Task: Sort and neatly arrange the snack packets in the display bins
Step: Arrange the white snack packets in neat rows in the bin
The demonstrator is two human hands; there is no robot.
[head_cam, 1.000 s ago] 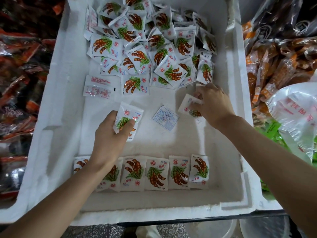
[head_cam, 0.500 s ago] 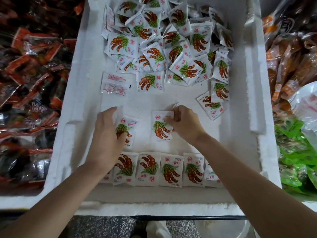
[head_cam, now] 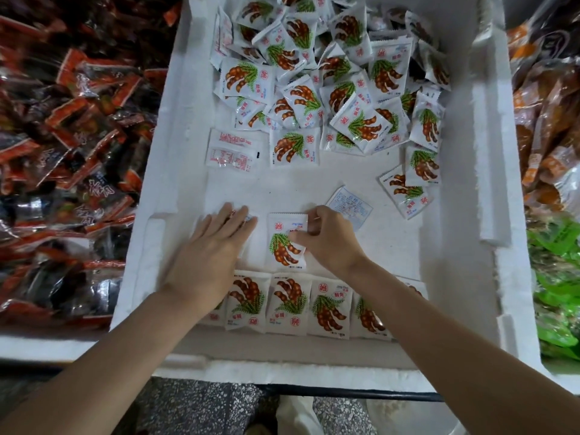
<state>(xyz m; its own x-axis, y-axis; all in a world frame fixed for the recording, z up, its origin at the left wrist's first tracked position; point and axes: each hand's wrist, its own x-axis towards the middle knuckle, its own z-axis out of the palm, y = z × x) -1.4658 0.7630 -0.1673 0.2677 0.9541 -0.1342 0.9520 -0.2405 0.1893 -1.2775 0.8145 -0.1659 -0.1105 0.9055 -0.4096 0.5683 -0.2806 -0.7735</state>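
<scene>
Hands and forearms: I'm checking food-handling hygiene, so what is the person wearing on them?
Nothing visible. The left hand and right hand are ungloved, with no rings in view. Neither wrist carries a watch or band, and the forearms are bare of sleeves to the frame's edge.

The small white packet with a brown-pod picture (head_cam: 287, 243) above the near row bears a red round seal holding one Chinese character, and tiny blue Latin letters that seem to read "Jing Diao". The upright near-row packet (head_cam: 329, 306) shows the same marks. Print on the face-down red-lettered packet (head_cam: 230, 152) and the face-down blue-lettered packet (head_cam: 350, 205) is too small to read.
</scene>
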